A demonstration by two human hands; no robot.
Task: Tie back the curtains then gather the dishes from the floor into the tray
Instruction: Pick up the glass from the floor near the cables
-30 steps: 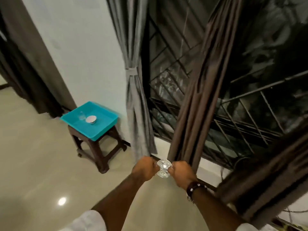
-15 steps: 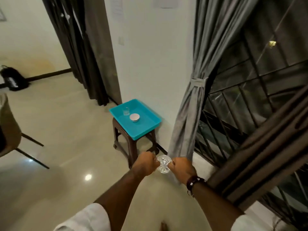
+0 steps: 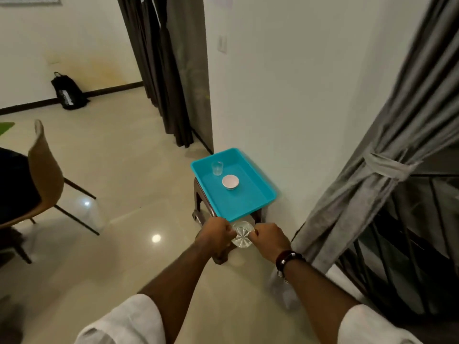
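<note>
I hold a small clear cut-glass bowl [image 3: 243,235] between both hands, just in front of the near edge of a turquoise tray [image 3: 258,194]. My left hand [image 3: 215,234] grips its left rim and my right hand [image 3: 268,239] grips its right rim. The tray rests on a dark wooden stool [image 3: 200,207] against the white wall. Inside the tray stand a clear drinking glass [image 3: 217,168] and a small white bowl [image 3: 230,182]. At the right, a grey curtain [image 3: 387,150] is gathered by a fabric tie-back [image 3: 387,165].
A dark curtain [image 3: 169,70] hangs in the doorway behind the tray. A tan chair [image 3: 44,180] stands at the left by a dark table. A black backpack [image 3: 67,91] leans on the far wall. Window bars [image 3: 407,234] fill the right. Glossy beige floor lies between.
My view has swung left from the window toward the stool and tray, which now sit closer. Both hands have kept hold of the glass bowl throughout.
</note>
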